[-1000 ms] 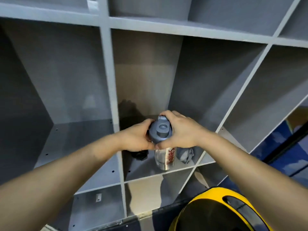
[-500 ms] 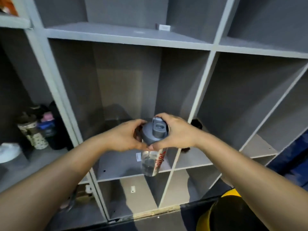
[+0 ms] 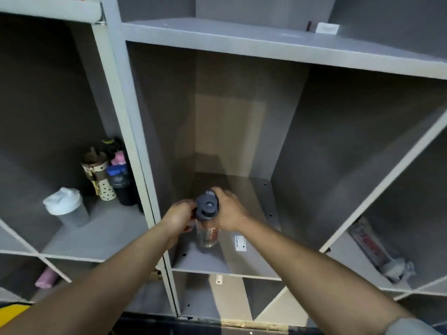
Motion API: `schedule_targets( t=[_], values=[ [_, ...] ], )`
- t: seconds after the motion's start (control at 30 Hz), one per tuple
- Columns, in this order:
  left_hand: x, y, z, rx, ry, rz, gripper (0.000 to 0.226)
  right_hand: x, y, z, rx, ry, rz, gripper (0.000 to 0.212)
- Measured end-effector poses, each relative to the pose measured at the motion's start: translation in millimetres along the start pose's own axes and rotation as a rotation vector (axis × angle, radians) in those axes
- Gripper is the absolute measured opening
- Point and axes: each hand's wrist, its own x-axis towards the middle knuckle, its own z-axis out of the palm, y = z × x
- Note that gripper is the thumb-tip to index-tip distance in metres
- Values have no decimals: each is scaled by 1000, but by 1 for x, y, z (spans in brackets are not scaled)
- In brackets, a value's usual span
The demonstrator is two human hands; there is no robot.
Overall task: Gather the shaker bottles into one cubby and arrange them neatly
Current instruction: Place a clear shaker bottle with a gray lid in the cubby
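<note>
Head view: both hands hold the clear shaker bottle [image 3: 207, 234] upright in the middle cubby [image 3: 242, 259]. Left hand [image 3: 178, 215] and right hand [image 3: 228, 213] grip its grey lid [image 3: 206, 207]. Red lettering unreadable. Other shaker bottles [image 3: 106, 175] stand in the left cubby [image 3: 101, 233], near its right wall.

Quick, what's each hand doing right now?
Left hand: closed on the clear shaker bottle's grey lid.
Right hand: closed on the same lid.
</note>
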Motion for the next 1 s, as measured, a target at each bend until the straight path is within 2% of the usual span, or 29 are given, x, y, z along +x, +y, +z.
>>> schedule_targets(
  t=[0.1, 0.33, 0.57, 0.8, 1.0],
  values=[
    [26, -12, 6, -66, 64, -88, 23, 21, 18, 23, -40, -49, 13, 84],
    [59, -32, 15, -179, 135, -244, 28, 40, 38, 64, 33, -125, 89, 93],
    [65, -39, 17, -291, 154, -252, 27, 40, 43, 81, 96, -90, 92, 96],
    [67, -50, 13, -294, 140, -208, 28, 34, 54, 77, 211, -100, 72, 90],
    [65, -56, 13, -290, 117, -183, 31, 34, 53, 79, 195, -122, 72, 92]
  ],
)
